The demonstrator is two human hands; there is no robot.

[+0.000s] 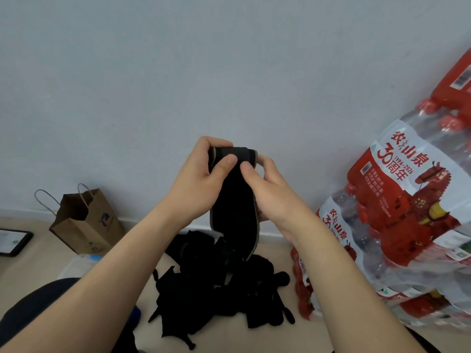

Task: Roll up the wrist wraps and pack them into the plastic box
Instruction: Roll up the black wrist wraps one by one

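A black wrist wrap [234,207] with pale edges hangs in front of me, its top end partly rolled. My left hand [201,179] grips the roll's left end, thumb on its front. My right hand [267,189] pinches the roll's right side, thumb against the fabric. The loose tail drops down to a pile of black wrist wraps [219,286] on the floor. A clear plastic box [76,266] lies on the floor at the left, mostly hidden behind my left forearm.
A brown paper bag [86,220] stands by the wall at the left. A dark tablet [12,242] lies at the far left edge. Shrink-wrapped packs of water bottles [407,212] are stacked at the right. My dark-clothed knee [38,309] fills the lower left.
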